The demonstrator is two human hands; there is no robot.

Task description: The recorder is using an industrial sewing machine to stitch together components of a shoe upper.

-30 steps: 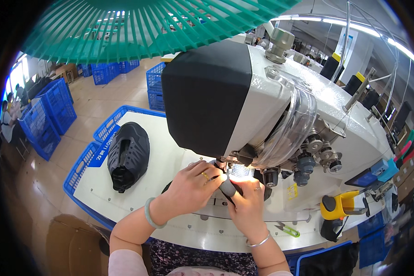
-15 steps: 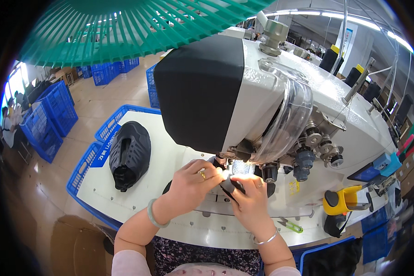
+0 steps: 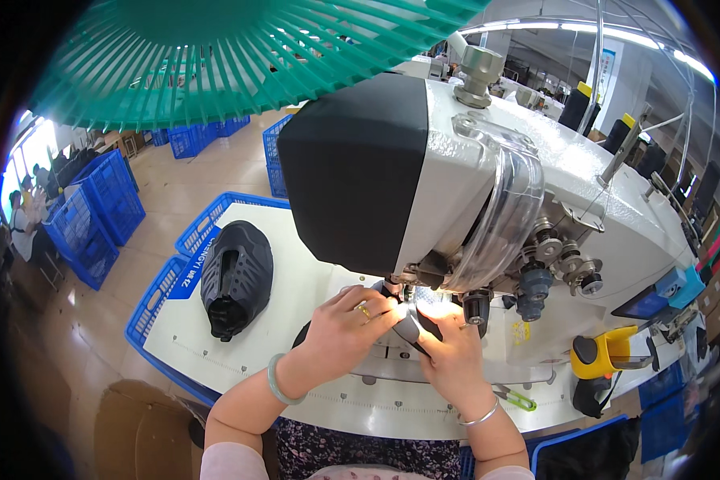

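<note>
Dark grey fabric shoe-upper piece [image 3: 408, 330] lies under the lit needle area of the large white-and-black industrial sewing machine [image 3: 488, 184], on the white work table [image 3: 240, 352]. The left hand [image 3: 346, 324], with a gold ring and a pale green bangle, pinches the piece's near edge; the right hand [image 3: 454, 352], wearing a thin silver bracelet, presses on it from the other side, fingers closed on the fabric. A black mesh shoe upper [image 3: 236, 276] rests well apart at the table's left. Blue plastic crates [image 3: 96, 216] stand on the floor beyond.
</note>
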